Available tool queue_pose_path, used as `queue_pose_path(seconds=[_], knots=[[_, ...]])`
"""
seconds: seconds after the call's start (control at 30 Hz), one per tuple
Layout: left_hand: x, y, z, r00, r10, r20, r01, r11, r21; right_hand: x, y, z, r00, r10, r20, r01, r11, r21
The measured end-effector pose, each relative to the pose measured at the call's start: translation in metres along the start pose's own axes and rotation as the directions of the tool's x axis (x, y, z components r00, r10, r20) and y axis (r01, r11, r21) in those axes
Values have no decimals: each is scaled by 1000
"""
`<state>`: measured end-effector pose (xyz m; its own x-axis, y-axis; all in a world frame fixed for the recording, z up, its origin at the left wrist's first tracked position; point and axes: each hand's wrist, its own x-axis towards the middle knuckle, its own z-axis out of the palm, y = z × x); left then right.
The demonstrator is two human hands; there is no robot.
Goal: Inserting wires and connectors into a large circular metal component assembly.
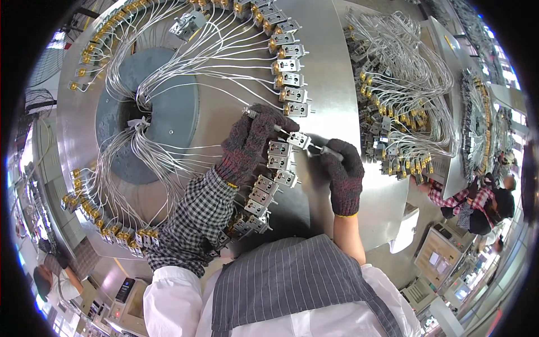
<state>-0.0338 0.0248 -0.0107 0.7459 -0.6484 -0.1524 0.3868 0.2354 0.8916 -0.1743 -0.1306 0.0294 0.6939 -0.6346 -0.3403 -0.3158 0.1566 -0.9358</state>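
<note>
Wired metal blocks [279,163] ring the round tabletop [331,84]; mid-frame, left hand [252,140] and right hand [342,165] fingers pinch one block [299,139].

1. Head view: a single wide fisheye worn on the person's head, looking steeply down.
2. It sits close above the round metal fixture plate [331,67], which fills most of the frame.
3. The forearms enter from the lower edge; the apron [292,281] lies directly beneath.
4. Straight edges bow toward the dark circular rim.
</note>
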Motion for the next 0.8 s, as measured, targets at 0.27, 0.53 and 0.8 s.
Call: queue_pose_path(seconds=[0.27, 0.53, 0.8], knots=[[1, -1, -1, 1000, 19, 19, -20, 998, 53, 2, 6, 1, 993, -110, -37, 109, 994, -26], [-5, 15, 6, 994, -96, -42, 91, 990, -107, -1, -8, -1, 995, 93, 32, -91, 993, -70], [-2, 18, 5, 999, -5, -43, 3, 999, -46, -1, 9, -1, 992, -127, 2, 127, 989, -80]])
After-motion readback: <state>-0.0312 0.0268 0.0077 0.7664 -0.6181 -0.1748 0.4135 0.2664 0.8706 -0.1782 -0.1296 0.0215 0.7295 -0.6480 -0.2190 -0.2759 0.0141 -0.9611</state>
